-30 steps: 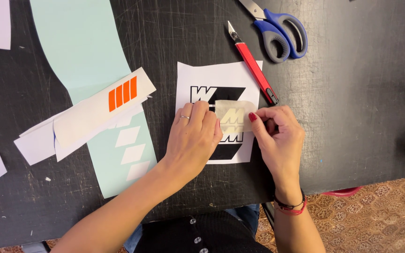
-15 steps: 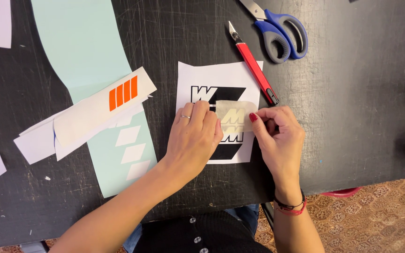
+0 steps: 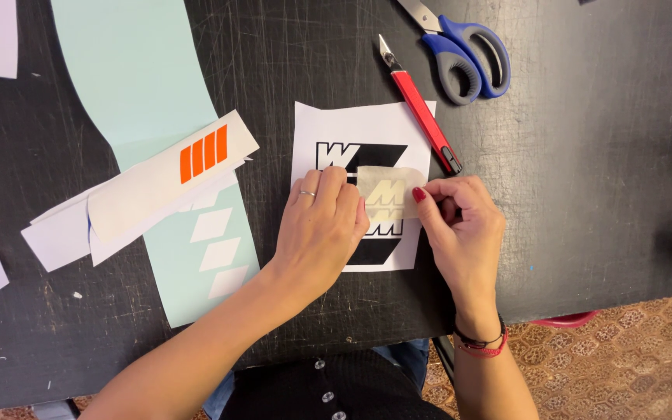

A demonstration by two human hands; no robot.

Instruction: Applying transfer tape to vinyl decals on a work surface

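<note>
Left hand (image 3: 322, 229) presses flat on a decal sheet (image 3: 363, 124); right hand (image 3: 460, 222) pinches tape (image 3: 386, 190) (seemingly semi-clear) over it. Uneven pressure could wrinkle the tape.

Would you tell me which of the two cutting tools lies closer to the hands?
The red craft knife: its rear end nearly reaches the right hand, while the blue-handled scissors lie farther up the table.

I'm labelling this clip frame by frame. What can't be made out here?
Head view only:
- White sheet: the left hand covers its left part.
- Tape piece: both ends sit under fingertips, right hand included.
- Scissors: blades cut off by the top edge.
- Mint strip: partly under white scraps.
</note>
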